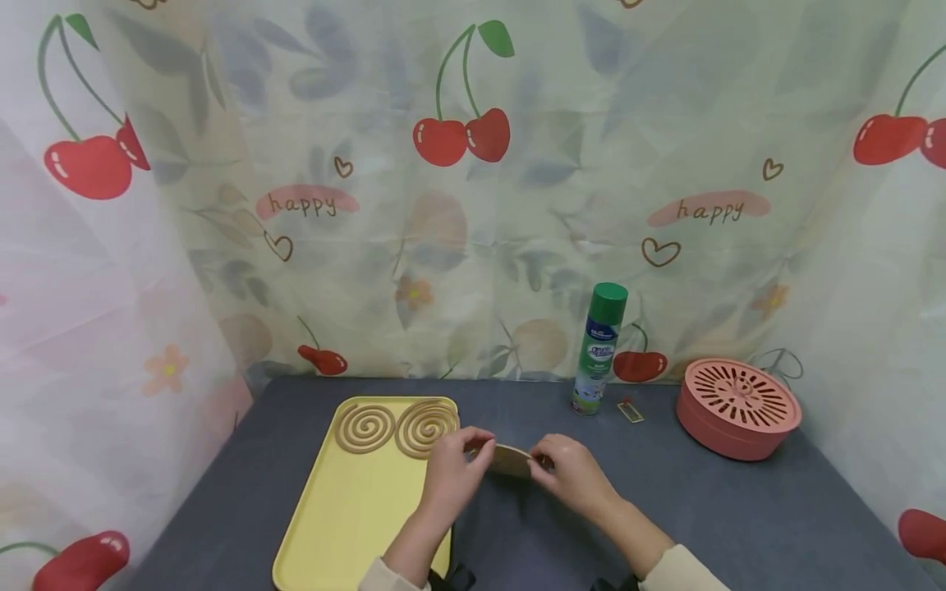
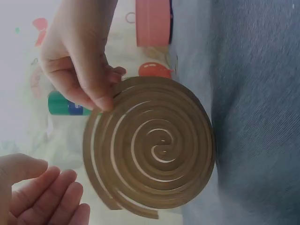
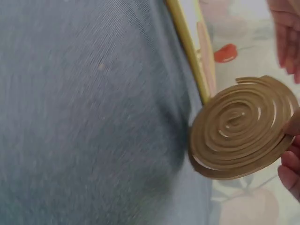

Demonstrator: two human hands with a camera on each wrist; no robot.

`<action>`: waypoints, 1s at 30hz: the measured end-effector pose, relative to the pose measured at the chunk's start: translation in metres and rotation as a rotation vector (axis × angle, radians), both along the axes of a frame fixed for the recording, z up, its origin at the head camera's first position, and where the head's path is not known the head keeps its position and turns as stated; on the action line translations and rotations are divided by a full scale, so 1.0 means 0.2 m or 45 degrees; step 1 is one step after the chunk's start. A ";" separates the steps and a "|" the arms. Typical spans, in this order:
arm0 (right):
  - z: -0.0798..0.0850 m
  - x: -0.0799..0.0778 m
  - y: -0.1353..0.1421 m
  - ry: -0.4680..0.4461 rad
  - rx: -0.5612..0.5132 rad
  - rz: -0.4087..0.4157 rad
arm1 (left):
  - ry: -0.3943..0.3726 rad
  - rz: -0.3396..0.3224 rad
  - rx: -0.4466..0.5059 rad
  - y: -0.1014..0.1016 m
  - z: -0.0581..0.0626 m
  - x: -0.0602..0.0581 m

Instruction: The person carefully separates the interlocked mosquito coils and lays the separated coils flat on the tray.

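A brown spiral mosquito coil, apparently two spirals nested together, is held up on edge over the dark cloth. My right hand pinches its rim between thumb and fingers, seen too in the right wrist view, where the coil tilts. Beside the opposite rim is my left hand; in the left wrist view its fingers are loosely bent and apart from the coil. Two separate coils, a left one and a right one, lie on the yellow tray.
A green spray can stands at the back, with a small gold-coloured metal piece beside it. Back right is a round pink slotted box. A patterned curtain hangs behind the dark cloth-covered table.
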State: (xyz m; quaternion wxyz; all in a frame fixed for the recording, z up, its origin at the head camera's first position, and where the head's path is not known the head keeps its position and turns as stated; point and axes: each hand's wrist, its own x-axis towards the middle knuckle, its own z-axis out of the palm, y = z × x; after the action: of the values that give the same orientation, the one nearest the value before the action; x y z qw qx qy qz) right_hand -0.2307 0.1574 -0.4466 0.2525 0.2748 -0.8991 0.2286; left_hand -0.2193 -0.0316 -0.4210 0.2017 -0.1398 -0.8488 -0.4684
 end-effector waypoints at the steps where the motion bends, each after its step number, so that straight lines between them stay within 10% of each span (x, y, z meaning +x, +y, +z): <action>1: 0.01 0.01 0.00 -0.031 -0.022 -0.010 | -0.021 0.012 0.019 0.00 -0.01 0.01; 30: 0.11 0.26 -0.16 -0.471 -0.397 -0.308 | -0.218 -0.114 0.156 0.06 -0.07 0.12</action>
State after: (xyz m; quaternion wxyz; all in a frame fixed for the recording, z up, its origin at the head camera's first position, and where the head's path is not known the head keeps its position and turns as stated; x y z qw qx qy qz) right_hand -0.1797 0.1253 -0.4238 0.1485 0.0766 -0.9102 0.3789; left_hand -0.1961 -0.0201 -0.4359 0.1154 -0.1243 -0.8257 -0.5380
